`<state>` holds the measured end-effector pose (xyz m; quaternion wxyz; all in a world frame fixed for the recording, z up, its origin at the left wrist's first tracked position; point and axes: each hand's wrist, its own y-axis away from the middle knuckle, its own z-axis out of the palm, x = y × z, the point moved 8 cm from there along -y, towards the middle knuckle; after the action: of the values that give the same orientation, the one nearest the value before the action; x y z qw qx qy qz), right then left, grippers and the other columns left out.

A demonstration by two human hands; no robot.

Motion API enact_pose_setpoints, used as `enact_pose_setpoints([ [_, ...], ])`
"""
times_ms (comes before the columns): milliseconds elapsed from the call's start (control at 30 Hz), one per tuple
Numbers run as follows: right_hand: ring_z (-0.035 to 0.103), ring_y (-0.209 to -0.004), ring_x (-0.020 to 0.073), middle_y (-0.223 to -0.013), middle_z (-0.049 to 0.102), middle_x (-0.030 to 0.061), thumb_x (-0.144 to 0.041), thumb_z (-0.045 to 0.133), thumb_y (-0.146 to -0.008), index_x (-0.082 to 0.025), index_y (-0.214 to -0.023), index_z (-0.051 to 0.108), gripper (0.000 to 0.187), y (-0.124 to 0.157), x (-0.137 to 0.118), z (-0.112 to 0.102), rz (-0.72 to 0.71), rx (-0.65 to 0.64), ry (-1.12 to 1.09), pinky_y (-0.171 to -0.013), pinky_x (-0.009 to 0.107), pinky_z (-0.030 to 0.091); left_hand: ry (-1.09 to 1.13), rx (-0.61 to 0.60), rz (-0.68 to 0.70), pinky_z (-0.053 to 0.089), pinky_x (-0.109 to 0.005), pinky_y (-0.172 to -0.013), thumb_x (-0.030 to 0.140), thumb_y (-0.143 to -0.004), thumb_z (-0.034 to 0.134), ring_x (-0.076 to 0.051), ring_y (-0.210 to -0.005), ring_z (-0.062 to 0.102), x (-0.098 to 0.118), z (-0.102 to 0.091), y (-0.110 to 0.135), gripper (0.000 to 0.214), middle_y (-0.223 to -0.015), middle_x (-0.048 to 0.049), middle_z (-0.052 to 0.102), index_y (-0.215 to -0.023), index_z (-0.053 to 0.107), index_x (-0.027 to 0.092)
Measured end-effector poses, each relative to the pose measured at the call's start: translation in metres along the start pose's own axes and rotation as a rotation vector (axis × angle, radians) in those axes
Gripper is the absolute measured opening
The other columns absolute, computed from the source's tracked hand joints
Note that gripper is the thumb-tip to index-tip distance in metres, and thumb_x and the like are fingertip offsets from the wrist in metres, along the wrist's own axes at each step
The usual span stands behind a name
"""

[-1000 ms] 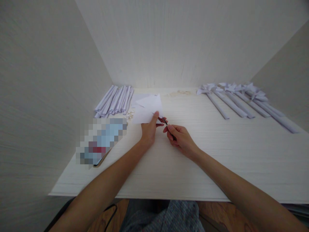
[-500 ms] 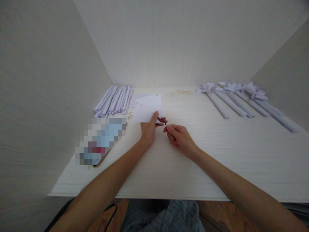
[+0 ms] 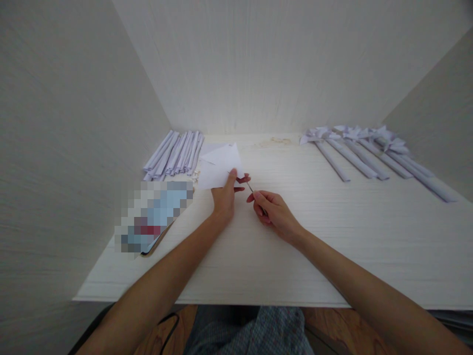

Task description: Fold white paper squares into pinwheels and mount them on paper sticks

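Observation:
My left hand (image 3: 225,195) pinches the lower right corner of a folded white paper sheet (image 3: 219,165), holding it just above the white table (image 3: 332,236). Close to its right, my right hand (image 3: 271,212) is closed round a thin dark stick-like tool (image 3: 252,189) whose tip points up-left at the paper corner between my left fingers. I cannot make out what the tool is.
A bundle of rolled paper tubes (image 3: 173,154) lies at the back left. Several finished paper pinwheels on rolled stems (image 3: 369,153) lie at the back right. A blurred-out flat object (image 3: 153,214) rests left of my left hand. Small pale bits (image 3: 275,142) lie near the back wall.
The paper and my left hand have shifted slightly left. The tool tip has drawn a little out from under the paper's corner.

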<state>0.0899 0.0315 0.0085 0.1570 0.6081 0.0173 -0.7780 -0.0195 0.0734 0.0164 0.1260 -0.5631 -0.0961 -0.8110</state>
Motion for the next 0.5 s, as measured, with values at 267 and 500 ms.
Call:
enact_pose_setpoints([
  [267,0.025,-0.032,0.0019,-0.041,0.033,-0.0113,-0.039,0.063,-0.065,-0.018,-0.07,0.049,0.025,-0.003,-0.009,-0.021,-0.16,0.193,-0.021,-0.031,0.018,0.014,-0.133,-0.124,0.009,0.037,-0.017,-0.04,0.033,-0.06,0.064,-0.01,-0.052,0.056,-0.004,0.008,0.003,0.019,-0.059,-0.0003,0.061,-0.063,0.058,0.015],
  [500,0.024,-0.032,0.0017,-0.041,0.032,-0.0112,-0.031,0.065,-0.063,-0.019,-0.062,0.043,0.026,-0.005,-0.012,-0.024,-0.185,0.189,-0.068,-0.031,0.018,0.013,-0.274,-0.262,0.033,0.037,-0.018,-0.038,0.032,-0.061,0.064,-0.007,-0.04,0.045,-0.005,0.02,0.012,0.022,-0.046,0.0024,0.053,-0.05,0.054,0.016],
])
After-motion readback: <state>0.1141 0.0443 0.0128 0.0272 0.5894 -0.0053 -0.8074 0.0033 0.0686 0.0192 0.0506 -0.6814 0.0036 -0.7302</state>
